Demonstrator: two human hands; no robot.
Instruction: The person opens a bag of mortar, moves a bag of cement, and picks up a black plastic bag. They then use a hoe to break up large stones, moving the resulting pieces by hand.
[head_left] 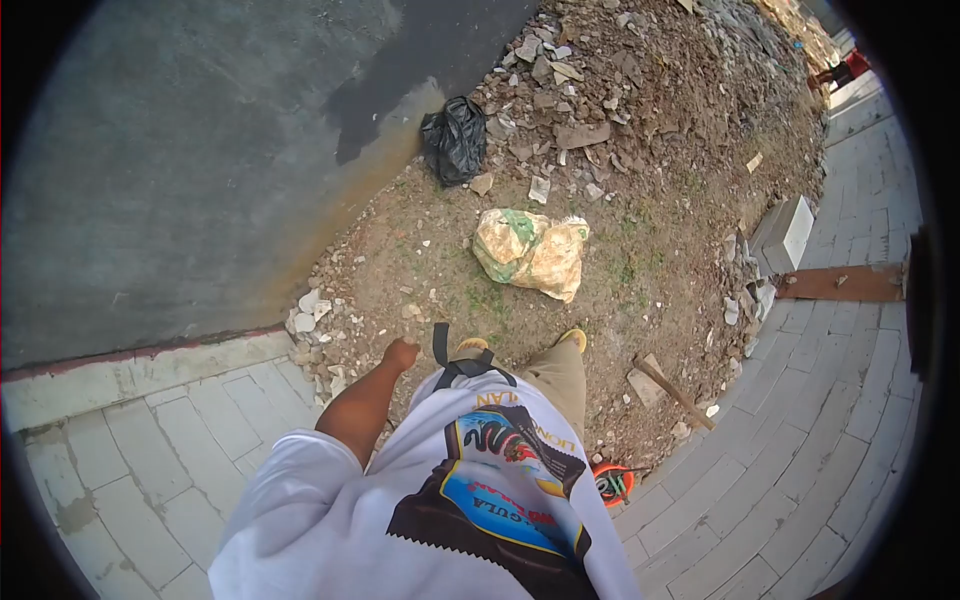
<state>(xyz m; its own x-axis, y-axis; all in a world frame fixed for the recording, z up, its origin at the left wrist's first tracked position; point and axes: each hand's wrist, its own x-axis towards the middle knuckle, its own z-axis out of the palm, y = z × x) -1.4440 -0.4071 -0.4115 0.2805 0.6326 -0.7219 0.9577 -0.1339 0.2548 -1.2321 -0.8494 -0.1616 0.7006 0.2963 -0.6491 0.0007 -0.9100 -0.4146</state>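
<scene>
My left hand (402, 354) hangs low beside my left leg, above the rubble-strewn soil. Its fingers look curled in, and nothing shows in them. A loose black strap (440, 345) sticks out from my waist just to the right of that hand, apart from it. My right hand is out of sight. On the dirt ahead of my feet lies a stained, pale sack (530, 252) with green patches, bulging and crumpled. Beyond it, a black plastic bag (455, 140) rests against the wall's foot.
A rubble heap (620, 90) rises ahead. Pale block walls (820, 400) curve along the right, with a loose white block (783, 235) beside a brown beam (840, 283). Near my right foot lie a wooden stick (675, 392) and an orange bucket (630, 480). A grey wall (180, 180) stands left.
</scene>
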